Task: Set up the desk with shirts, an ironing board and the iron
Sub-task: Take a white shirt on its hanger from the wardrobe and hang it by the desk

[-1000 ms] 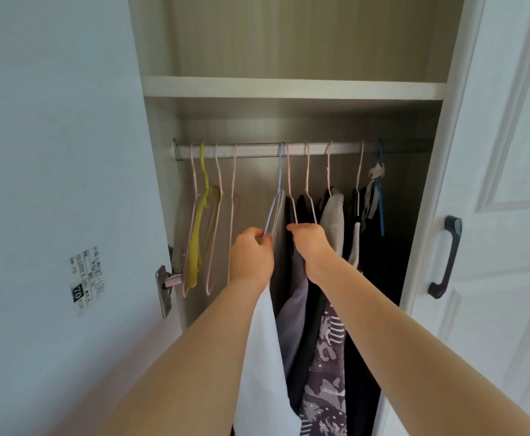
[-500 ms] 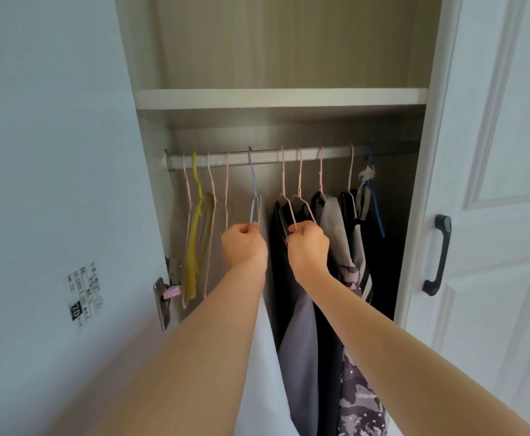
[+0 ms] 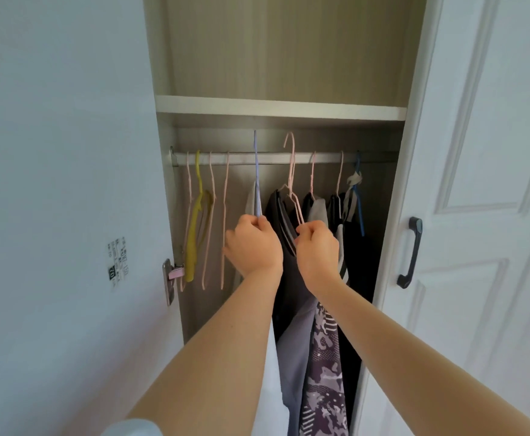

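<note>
I face an open wardrobe with a clothes rail [image 3: 320, 158]. My left hand [image 3: 252, 245] is shut on a lilac hanger [image 3: 256, 171] that carries a white shirt [image 3: 271, 382]; its hook stands above the rail. My right hand [image 3: 317, 251] is shut on pink hangers [image 3: 292, 171] with a dark shirt [image 3: 284, 234] and a grey-purple garment [image 3: 295, 357]; their hook is also lifted above the rail. Both hands are close together in front of the hanging clothes.
Several bare pink hangers and a yellow hanger [image 3: 198, 221] hang at the rail's left. More dark clothes [image 3: 356, 253] hang at the right. A shelf [image 3: 281, 107] lies just above the rail. The left door [image 3: 62, 215] and the right door's handle [image 3: 410, 251] flank the opening.
Both hands have lifted their hangers, so the hooks now stand above the rail instead of over it. The lilac hanger had slid left along the rail before that.
</note>
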Demonstrator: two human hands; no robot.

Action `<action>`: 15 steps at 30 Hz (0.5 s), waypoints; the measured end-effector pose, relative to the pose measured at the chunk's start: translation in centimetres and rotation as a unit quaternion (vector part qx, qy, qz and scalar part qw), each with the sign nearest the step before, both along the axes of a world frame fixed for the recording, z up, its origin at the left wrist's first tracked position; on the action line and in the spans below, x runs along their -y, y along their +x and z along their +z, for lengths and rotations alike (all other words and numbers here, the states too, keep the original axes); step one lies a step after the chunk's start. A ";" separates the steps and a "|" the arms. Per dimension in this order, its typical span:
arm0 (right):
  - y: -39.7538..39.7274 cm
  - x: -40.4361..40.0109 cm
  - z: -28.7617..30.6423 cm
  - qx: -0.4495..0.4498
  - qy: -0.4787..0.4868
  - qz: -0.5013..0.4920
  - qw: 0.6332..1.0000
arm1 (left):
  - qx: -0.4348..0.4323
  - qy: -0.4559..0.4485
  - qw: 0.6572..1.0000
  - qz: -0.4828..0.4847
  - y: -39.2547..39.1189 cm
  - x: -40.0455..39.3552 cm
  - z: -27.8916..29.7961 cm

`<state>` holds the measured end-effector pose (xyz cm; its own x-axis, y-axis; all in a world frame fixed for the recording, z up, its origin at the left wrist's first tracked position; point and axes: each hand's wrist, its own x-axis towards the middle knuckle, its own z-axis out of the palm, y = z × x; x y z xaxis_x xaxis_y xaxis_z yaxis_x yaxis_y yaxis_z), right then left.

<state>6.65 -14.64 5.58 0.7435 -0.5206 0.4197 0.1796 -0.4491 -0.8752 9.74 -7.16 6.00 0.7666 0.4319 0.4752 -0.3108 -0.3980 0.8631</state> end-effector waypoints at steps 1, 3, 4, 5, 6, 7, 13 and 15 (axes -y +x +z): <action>-0.9 0.1 -0.3 0.000 -0.012 0.001 1.000 | 0.002 -0.007 1.000 -0.005 -0.7 0.2 -0.5; -2.7 0.1 -0.9 0.001 -0.025 0.004 1.000 | 0.005 -0.013 1.000 -0.012 -2.2 0.4 -1.8; -3.7 0.1 -1.1 0.004 -0.025 0.005 1.000 | 0.005 -0.017 1.000 -0.015 -3.1 0.3 -2.3; -4.6 0.0 -1.4 0.007 -0.024 0.006 1.000 | 0.002 -0.026 0.999 -0.023 -4.1 0.2 -2.9; -5.6 -0.1 -1.5 0.007 -0.027 0.005 1.000 | -0.002 -0.039 0.999 -0.035 -5.2 0.2 -3.3; -6.6 -0.1 -1.6 0.005 -0.032 0.002 0.999 | -0.008 -0.050 0.998 -0.045 -6.4 0.1 -3.7; -14.4 -1.3 -2.4 0.000 -0.060 0.001 0.998 | -0.032 -0.056 0.995 -0.079 -13.9 -1.3 -5.9; -17.5 -2.0 -2.7 -0.002 -0.056 0.003 0.998 | -0.038 -0.046 0.994 -0.095 -16.7 -2.0 -6.3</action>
